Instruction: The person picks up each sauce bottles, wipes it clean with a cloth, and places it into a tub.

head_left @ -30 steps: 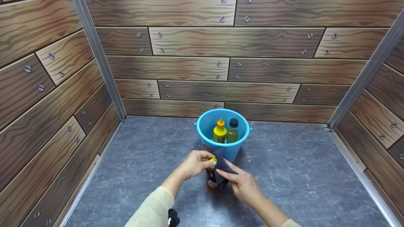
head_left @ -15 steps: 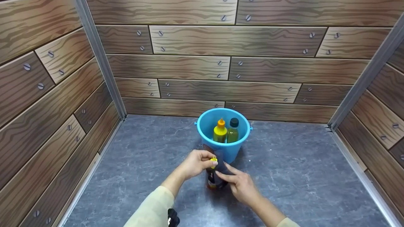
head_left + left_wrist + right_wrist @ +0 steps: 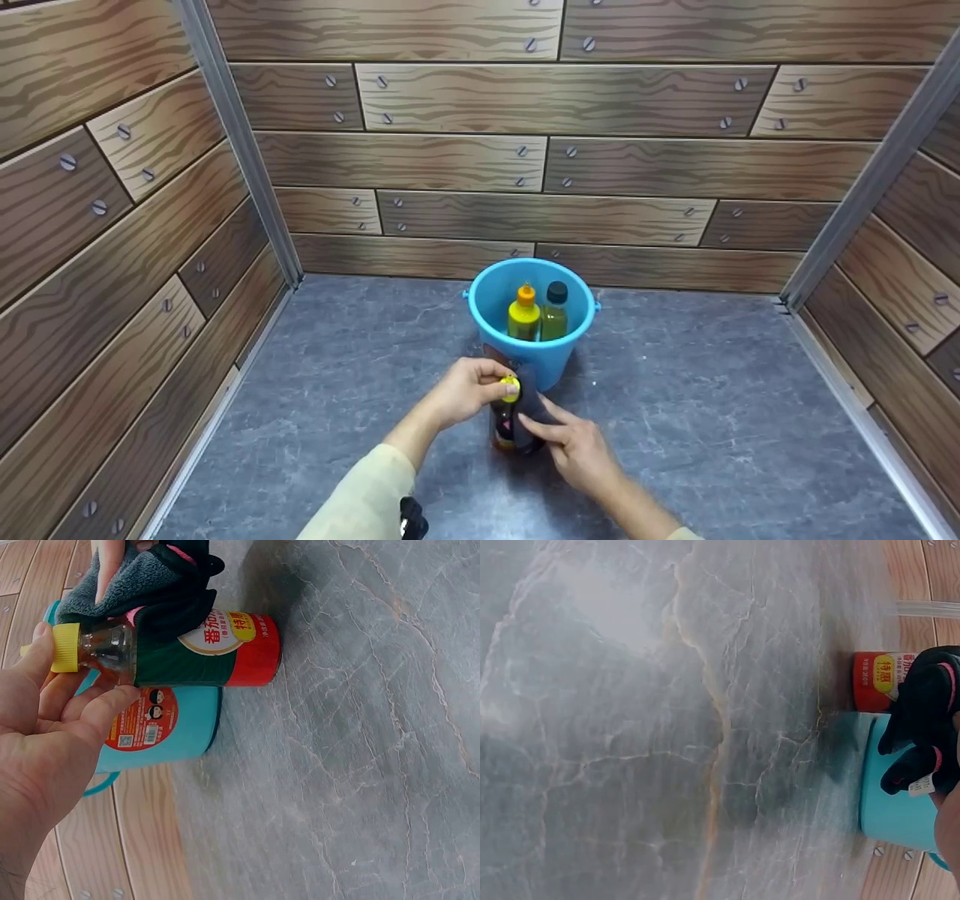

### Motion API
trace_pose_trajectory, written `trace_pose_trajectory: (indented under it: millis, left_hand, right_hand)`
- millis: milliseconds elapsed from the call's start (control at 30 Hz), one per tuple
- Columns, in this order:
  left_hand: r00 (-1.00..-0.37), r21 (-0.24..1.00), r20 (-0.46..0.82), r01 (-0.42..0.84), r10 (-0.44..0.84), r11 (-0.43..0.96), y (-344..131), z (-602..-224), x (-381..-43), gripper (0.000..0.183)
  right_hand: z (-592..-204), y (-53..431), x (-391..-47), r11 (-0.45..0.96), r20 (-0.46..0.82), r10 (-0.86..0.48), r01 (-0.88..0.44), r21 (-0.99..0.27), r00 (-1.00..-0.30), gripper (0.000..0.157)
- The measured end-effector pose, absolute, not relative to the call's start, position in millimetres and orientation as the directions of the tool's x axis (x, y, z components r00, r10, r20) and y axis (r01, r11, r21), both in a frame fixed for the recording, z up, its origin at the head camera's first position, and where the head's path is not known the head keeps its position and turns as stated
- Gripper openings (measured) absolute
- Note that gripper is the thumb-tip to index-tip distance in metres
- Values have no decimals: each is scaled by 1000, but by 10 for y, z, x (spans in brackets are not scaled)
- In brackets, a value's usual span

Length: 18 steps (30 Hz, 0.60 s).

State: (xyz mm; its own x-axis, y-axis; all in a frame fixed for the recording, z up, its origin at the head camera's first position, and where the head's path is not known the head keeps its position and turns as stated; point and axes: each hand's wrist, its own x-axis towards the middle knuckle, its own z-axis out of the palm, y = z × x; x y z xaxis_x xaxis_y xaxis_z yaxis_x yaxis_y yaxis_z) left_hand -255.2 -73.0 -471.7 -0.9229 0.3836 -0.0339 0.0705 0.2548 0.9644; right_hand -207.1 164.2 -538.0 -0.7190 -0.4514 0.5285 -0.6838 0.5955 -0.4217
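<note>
My left hand (image 3: 469, 391) pinches the yellow cap (image 3: 66, 647) of a sauce bottle (image 3: 255, 667), which stands upright on the floor in front of the blue bucket. The bottle has a clear neck and a green and red label, partly covered. With my right hand (image 3: 583, 454) I hold a dark grey cloth (image 3: 154, 581) with black and pink edging against the bottle's right side. In the right wrist view, the cloth (image 3: 926, 709) hangs over the label, and only a little of the hand shows.
Right behind the bottle stands the blue bucket (image 3: 551, 367). Inside it are a yellow bottle (image 3: 523, 321) with an orange nozzle and a bottle of greenish liquid (image 3: 553, 321) with a dark cap. Wood-patterned walls (image 3: 465, 165) enclose the grey marbled floor (image 3: 352, 330) on three sides.
The cloth in my right hand has shifted along the bottle and now looks more bunched, with my right fingers slightly lower. My left hand has stayed at the cap.
</note>
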Motion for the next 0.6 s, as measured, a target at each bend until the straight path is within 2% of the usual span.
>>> trace_pose_trajectory:
  millis: [267,433,600]
  left_hand:
    - [-922,966,-13,89,388,244,-724,-4748,-2544,19]
    - [-920,965,-12,91,391,245,-719,-4753,-2549,21]
    - [-918,964,-17,90,395,251,-727,-4737,-2559,24]
  right_hand:
    - [-5593,1677,-2041,592,539,-473,-705,-391,-696,56]
    - [-5657,1687,-2041,602,503,-482,-688,-404,-717,56]
    - [-5641,1692,-2063,615,404,-513,-652,-443,-758,57]
